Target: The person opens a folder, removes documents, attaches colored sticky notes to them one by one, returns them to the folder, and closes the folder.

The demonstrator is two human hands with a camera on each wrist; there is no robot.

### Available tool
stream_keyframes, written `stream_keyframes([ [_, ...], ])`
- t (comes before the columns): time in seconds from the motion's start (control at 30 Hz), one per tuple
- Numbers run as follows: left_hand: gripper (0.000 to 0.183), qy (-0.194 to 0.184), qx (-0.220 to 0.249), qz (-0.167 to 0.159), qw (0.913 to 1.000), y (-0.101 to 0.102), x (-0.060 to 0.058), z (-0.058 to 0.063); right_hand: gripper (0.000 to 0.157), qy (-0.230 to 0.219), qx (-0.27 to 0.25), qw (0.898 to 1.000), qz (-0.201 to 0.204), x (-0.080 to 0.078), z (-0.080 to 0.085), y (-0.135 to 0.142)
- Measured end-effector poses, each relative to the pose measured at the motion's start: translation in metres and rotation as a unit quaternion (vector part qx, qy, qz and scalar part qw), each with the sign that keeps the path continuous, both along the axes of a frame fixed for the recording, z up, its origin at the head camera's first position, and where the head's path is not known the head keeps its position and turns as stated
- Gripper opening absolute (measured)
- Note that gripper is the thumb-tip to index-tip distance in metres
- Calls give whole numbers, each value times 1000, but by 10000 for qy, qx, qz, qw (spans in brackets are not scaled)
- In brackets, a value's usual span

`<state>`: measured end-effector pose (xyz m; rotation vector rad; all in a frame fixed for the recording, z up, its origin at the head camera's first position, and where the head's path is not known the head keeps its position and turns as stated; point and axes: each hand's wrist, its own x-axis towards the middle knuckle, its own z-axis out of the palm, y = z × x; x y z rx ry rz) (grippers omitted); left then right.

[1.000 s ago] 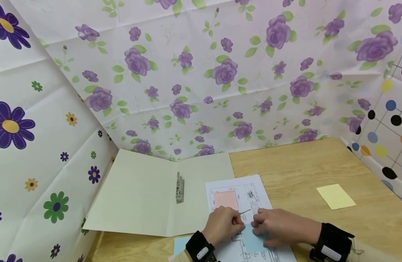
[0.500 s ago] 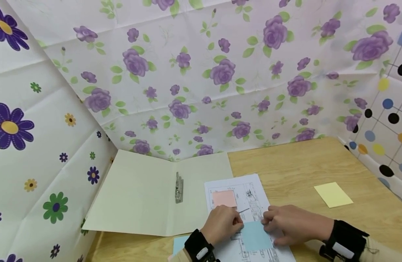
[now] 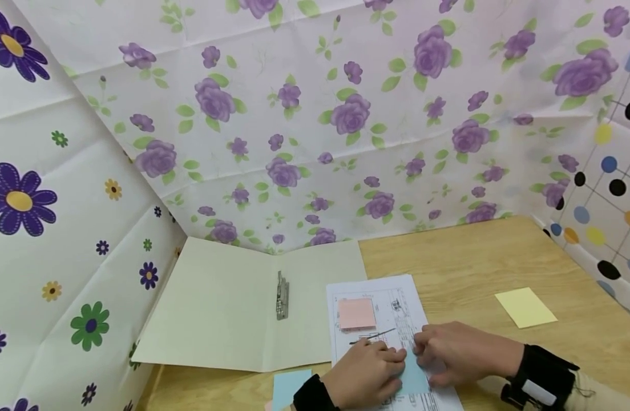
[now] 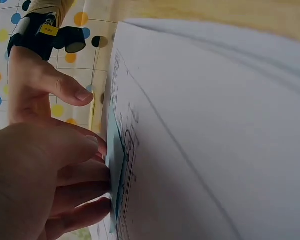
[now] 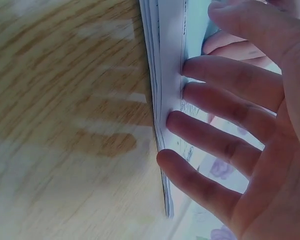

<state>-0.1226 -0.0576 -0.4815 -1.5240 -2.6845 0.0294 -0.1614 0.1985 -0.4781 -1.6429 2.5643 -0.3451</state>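
Observation:
A light blue sticky note (image 3: 414, 377) lies on a stack of printed drawing sheets (image 3: 423, 317). My left hand (image 3: 367, 372) rests over the note's left part, its fingertips pressing it down. On the note's right side my right hand (image 3: 461, 351) touches the note and the sheets with extended fingers. In the right wrist view, the right fingertips (image 5: 176, 120) meet the sheets close to the stack's edge. Higher on the top sheet sits a pink sticky note (image 3: 357, 314). A thin dark line (image 3: 384, 332) runs slanting just above my left hand.
A cream folder (image 3: 222, 308) with a metal clip (image 3: 282, 295) lies spread out on the left, partly under the sheets. One yellow sticky note (image 3: 525, 307) is on the wooden table (image 3: 464, 262) at right. Another blue note (image 3: 289, 388) lies near the front. Patterned sheets surround the table.
My left hand has moved right and slightly down, from the blue note's left edge onto it, uncovering more of the pink note. My right hand moved right from the note's middle, then stayed.

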Motion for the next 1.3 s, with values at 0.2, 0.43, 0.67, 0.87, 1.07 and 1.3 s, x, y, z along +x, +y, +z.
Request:
stream_keyframes([
  [0.2, 34, -77, 157, 126, 9998, -9, 1, 2, 18, 58, -133, 9999, -78, 1, 0, -2],
  [0.43, 23, -324, 596, 498, 9965, -33, 8, 6, 19, -152, -138, 9998, -78, 1, 3, 0],
  [0.67, 19, -745, 942, 873, 9889, -51, 12, 12, 19, -249, -132, 9995, -108, -2, 7, 1],
  [0.87, 17, -825, 1092, 957, 9859, -50, 12, 11, 23, -309, -88, 9993, -186, -1, 6, -1],
  [1.07, 16, -905, 1091, 1046, 9844, -51, 13, 8, 26, -314, -164, 9992, -175, 0, 3, 0],
  [1.3, 17, -937, 1120, 982, 9844, -52, 14, 6, 53, 266, -334, 9832, -1772, -14, 11, 0],
])
